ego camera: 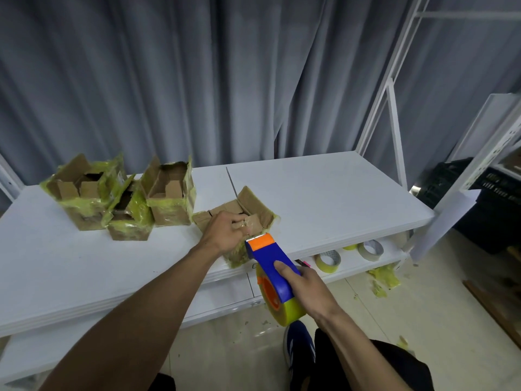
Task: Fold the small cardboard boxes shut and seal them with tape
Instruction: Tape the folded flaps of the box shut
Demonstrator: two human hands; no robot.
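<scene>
A small cardboard box [248,207] with yellowish tape scraps sits near the front edge of the white table [324,198]. One far flap stands up; the other flaps lie folded down. My left hand [228,231] presses on the folded flaps, fingers bent over the top. My right hand [306,289] grips a blue and orange tape dispenser [272,266] with a yellow tape roll. The dispenser's orange toothed end touches the box's near top edge.
Three opened, tape-covered boxes [124,198] stand at the table's left rear. Tape rolls [328,261] lie on the lower shelf. Tape scraps [384,277] litter the floor. A white metal rack [394,108] rises at the right, a black crate [451,179] behind it.
</scene>
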